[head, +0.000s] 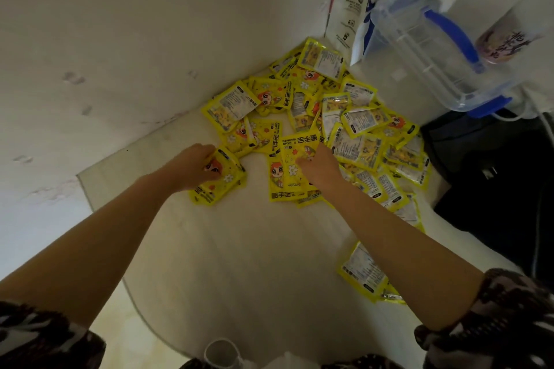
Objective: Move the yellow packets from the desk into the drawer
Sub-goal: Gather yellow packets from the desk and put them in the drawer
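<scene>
Many yellow packets point(338, 117) lie heaped in the far corner of the pale worktop point(239, 249), overlapping one another and running along its right edge; two more point(364, 274) sit apart, nearer the person. The left hand point(192, 166) has its fingers curled over a small stack of packets point(217, 178) at the near-left edge of the heap, gripping it. The right hand point(317, 166) presses down on another packet point(292, 168) and seems to be gathering it, though whether the fingers actually close round it cannot be told from this angle.

The step looks like collecting handfuls. It would go best if each hand squares several packets into a flat stack before lifting, since the slick wrappers are likely to slide off one another; sweeping them toward the bare middle of the worktop should help.

The drawer is nowhere in view, so where the packets must go is unknown. A clear plastic box with blue clips point(434, 48) and a white printed bag point(353, 9) stand behind the heap, and may hide further packets. A dark object point(491, 165) on the right is too dim to identify.
</scene>
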The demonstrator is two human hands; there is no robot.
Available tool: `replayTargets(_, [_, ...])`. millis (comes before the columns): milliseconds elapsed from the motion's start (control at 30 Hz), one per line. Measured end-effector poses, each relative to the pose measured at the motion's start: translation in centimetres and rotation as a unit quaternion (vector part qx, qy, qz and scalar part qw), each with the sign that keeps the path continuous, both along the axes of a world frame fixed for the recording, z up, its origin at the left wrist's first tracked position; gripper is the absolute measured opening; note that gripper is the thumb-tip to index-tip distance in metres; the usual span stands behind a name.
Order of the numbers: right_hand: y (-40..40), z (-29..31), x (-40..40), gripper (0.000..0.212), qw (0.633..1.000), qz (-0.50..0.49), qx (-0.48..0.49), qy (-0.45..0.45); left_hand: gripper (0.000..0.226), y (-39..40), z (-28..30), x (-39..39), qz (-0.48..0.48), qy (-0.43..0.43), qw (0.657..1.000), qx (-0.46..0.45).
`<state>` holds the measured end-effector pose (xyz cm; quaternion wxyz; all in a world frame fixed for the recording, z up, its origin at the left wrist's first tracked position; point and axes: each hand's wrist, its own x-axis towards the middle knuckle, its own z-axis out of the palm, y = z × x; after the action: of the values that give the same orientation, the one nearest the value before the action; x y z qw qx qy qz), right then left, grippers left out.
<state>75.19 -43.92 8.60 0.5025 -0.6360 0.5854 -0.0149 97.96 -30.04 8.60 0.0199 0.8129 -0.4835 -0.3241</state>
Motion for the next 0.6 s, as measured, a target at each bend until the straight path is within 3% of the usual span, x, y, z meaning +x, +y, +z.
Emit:
replayTargets(133, [0.3,0.7,-2.4,0.029,0.999,-0.033,0.021,-0.032,0.026,3.3,-0.4,-2.5,0.189,0.134,0.972,-0.047])
replayTargets(300, [1.7,1.9,-6.4,0.037,0.996,-0.052,0.038,-0.061,0.027,7.0,0.0,-8.6,0.392,0.31,0.854,-0.142])
replayTargets(467, [4.1,2.4,-11.2,0.037,0.996,-0.053,0.024,-0.069,0.018,9.1,-0.4,-14.4,0.451,0.323,0.814,-0.17])
replayTargets(600, [7.3,2.8,-15.0,0.054,0.993,-0.1,0.027,-0.058,0.024,9.9,-0.2,-18.2,0.46,0.336,0.804,-0.17])
